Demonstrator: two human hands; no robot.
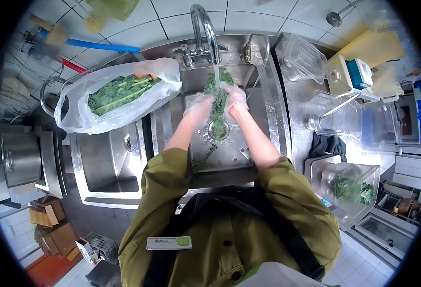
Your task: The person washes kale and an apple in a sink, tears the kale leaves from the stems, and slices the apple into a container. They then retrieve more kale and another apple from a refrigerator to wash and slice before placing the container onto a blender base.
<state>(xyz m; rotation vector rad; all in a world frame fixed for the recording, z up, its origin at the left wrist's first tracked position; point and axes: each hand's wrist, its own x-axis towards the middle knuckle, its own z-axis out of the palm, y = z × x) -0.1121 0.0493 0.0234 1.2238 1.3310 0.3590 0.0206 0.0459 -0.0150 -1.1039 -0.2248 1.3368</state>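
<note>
Under the running water of the tap (pixel 204 28), a bunch of curly kale (pixel 218 106) hangs over the steel sink (pixel 260 158). My left hand (pixel 200 109), in a clear plastic glove, grips the kale from its left side. On the other side my right hand (pixel 235 99), gloved too, is closed on the leaves near the stream. Fingertips of both hands are partly hidden by the leaves and the glove film. Below the kale are the drain (pixel 218 129) and a loose stem (pixel 205 158) on the sink floor.
A white plastic bag (pixel 165 95) with more kale (pixel 119 93) lies across the left basin (pixel 102 162). At right stand clear plastic containers (pixel 306 57), a tub with kale pieces (pixel 351 189) and a dark cloth (pixel 327 147). A thin hose (pixel 267 52) hangs beside the tap.
</note>
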